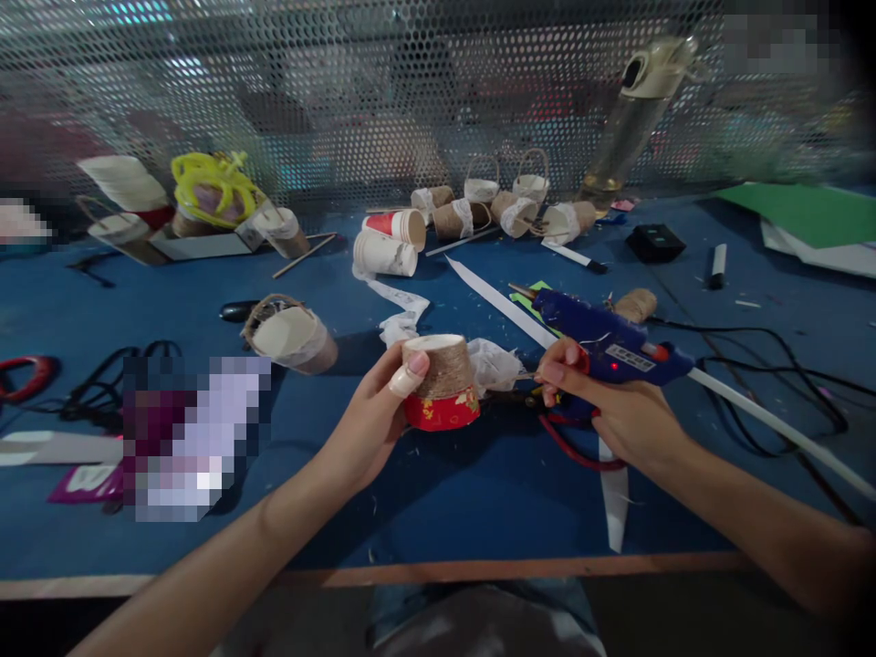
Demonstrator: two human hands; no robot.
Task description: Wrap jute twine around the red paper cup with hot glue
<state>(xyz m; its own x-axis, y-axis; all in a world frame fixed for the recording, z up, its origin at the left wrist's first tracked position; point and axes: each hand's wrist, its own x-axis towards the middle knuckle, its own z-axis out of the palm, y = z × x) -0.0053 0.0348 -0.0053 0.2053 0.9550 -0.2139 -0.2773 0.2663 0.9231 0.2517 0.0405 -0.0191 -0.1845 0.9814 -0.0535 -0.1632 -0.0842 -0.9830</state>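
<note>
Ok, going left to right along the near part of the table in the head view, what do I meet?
Red loop → black cords → jute-wrapped cup lying on its side → left hand → upside-down jute-wrapped red cup it holds → right hand gripping the blue glue gun → black cable.

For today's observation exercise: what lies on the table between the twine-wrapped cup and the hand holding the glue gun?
In the head view, crumpled white lace lies between the twine-wrapped cup and the right hand.
</note>
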